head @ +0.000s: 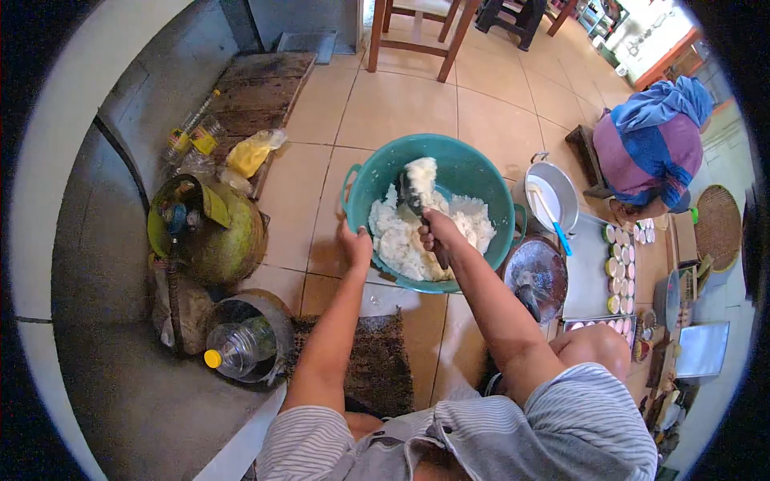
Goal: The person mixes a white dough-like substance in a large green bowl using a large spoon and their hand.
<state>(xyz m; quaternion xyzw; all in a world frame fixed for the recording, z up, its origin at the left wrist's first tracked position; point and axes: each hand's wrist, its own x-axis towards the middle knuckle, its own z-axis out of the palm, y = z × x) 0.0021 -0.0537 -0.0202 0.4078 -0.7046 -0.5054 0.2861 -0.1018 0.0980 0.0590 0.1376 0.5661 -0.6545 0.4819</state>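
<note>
A round green plastic basin [430, 144] stands on the tiled floor before me, with a mound of white, rice-like food [394, 240] in its lower part. My left hand [357, 243] grips the basin's left rim, thumb on top. In my right hand [439, 231] is the handle of a dark ladle or large spoon [410, 191]. Its head is raised over the basin and carries a white lump of the same food, somewhat blurred. Right of the basin are a metal pot [552, 201] with a blue-handled spatula [550, 219] in it, and a dark stone mortar [535, 270].
A person [649, 144] sits bent over at the right, near a metal tray [592, 282] with rows of small filled cups. Left stand a green gas cylinder [234, 234], a bag with yellow contents [249, 155] and a metal pot [283, 330] holding a plastic bottle. A wooden chair [415, 48] is ahead.
</note>
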